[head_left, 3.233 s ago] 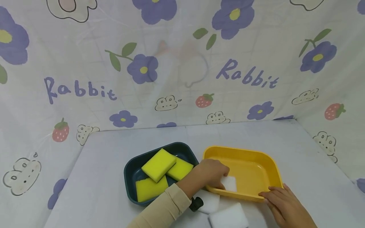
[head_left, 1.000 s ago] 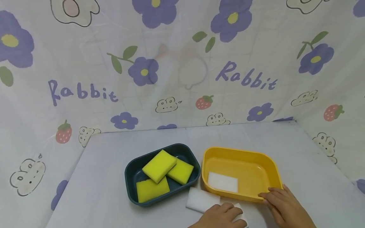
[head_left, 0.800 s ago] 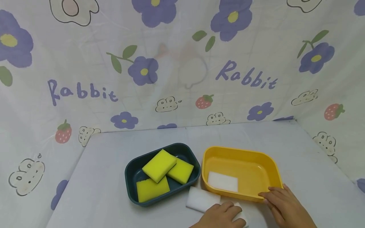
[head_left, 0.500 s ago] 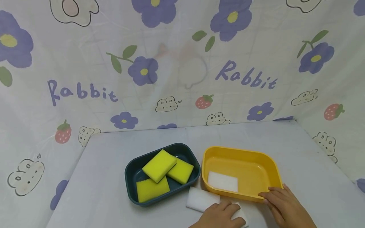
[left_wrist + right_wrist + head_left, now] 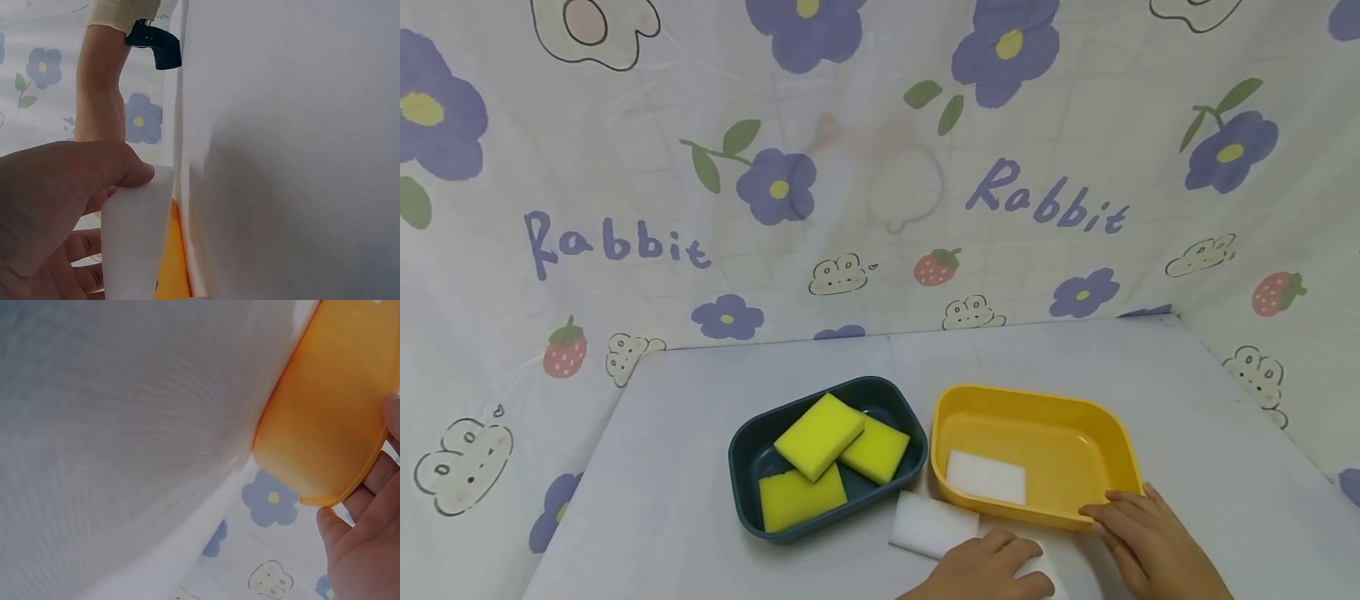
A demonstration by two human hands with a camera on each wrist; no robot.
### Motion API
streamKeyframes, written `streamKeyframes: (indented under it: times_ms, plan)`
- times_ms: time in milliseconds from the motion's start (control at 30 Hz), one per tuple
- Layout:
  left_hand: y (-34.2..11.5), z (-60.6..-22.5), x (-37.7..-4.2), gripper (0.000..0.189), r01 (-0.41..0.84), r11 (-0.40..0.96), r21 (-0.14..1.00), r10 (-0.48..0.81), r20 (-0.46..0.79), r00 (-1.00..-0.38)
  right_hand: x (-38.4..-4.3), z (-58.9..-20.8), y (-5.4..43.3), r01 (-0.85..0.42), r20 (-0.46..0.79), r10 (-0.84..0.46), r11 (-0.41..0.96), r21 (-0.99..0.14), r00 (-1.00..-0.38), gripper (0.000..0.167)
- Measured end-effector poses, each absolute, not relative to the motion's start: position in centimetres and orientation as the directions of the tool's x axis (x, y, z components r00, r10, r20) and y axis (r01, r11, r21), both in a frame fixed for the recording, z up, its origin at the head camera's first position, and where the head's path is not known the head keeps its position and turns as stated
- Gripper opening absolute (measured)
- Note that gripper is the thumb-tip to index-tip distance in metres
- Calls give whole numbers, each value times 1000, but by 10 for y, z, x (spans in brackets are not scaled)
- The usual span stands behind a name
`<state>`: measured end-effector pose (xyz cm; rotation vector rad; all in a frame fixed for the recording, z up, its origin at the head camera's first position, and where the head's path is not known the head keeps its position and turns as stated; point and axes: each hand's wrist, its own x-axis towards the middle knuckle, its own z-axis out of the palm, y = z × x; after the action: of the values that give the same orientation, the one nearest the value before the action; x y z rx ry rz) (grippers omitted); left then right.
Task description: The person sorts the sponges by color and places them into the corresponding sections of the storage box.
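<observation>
My left hand (image 5: 985,570) grips a white sponge (image 5: 134,237) close over the table at the front; in the left wrist view the thumb lies on one face and the fingers behind it. In the head view the hand covers most of this sponge. A second white sponge (image 5: 931,523) lies flat beside it, near the yellow tray (image 5: 1067,467). Inside that tray, at its left front, rests another white sponge (image 5: 987,478). My right hand (image 5: 1159,546) holds the tray's front right corner, fingers over the rim and thumb against the outer wall, as the right wrist view shows.
Left of the yellow tray stands a dark green tray (image 5: 747,500) holding three yellow sponges (image 5: 820,436), one lying across the others. Both trays stand on a white-covered table (image 5: 647,467). Behind it hangs a patterned curtain (image 5: 880,242) with purple flowers.
My left hand has left the yellow tray, where a white sponge now lies flat, and come back to a sponge at the front. The right hand has stayed on the tray's corner.
</observation>
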<state>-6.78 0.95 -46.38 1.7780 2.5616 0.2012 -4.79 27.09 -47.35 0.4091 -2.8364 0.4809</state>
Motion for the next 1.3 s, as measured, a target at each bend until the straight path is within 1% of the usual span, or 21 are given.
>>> streamKeyframes:
  times_ms: [67,133,233,300,367,433,500,567,733,867,967,1067,1133,1233,1300]
  plan:
    - [10,-461,-68,36,936,330,125,937,77,-341,-48,-474,271,-327,299,-243,905,-273,-923,30]
    - [11,-457,-69,36,934,317,162,937,96,-335,-49,-475,272,-340,319,-250,901,-268,-914,31]
    - [12,-451,-72,37,912,314,265,935,81,-346,-48,-475,272,-346,333,-251,900,-265,-909,31]
    - [13,-445,-74,40,883,322,341,931,56,-361,-47,-475,272,-331,320,-239,902,-276,-917,31]
    - [14,-440,-76,44,863,332,380,927,37,-373,-47,-474,272,-313,299,-225,905,-287,-927,30]
    - [16,-434,-78,50,856,349,382,922,21,-385,-47,-473,272,-298,277,-216,906,-300,-936,30]
    - [18,-429,-80,51,855,363,371,917,23,-399,-48,-474,272,-301,279,-218,905,-302,-935,30]
    - [20,-424,-81,50,855,387,344,907,27,-421,-49,-476,273,-341,320,-246,896,-286,-915,32]
    - [28,-417,-85,46,864,400,305,886,114,-450,-51,-482,278,-438,428,-312,867,-238,-848,38]
    - [37,-411,-91,46,824,437,362,869,68,-490,-52,-485,282,-468,453,-336,857,-217,-826,40]
    - [43,-409,-94,44,819,452,353,861,70,-504,-53,-486,284,-491,466,-358,847,-203,-809,41]
    - [47,-408,-96,43,842,442,310,858,127,-498,-52,-484,284,-479,451,-349,852,-211,-821,40]
    - [49,-408,-98,41,847,440,297,854,155,-497,-51,-483,282,-444,414,-324,865,-235,-851,38]
    - [50,-406,-101,37,848,447,285,843,185,-506,-50,-479,280,-401,374,-293,879,-257,-880,34]
    - [49,-404,-102,36,845,458,276,832,203,-517,-50,-477,279,-386,362,-281,884,-262,-889,32]
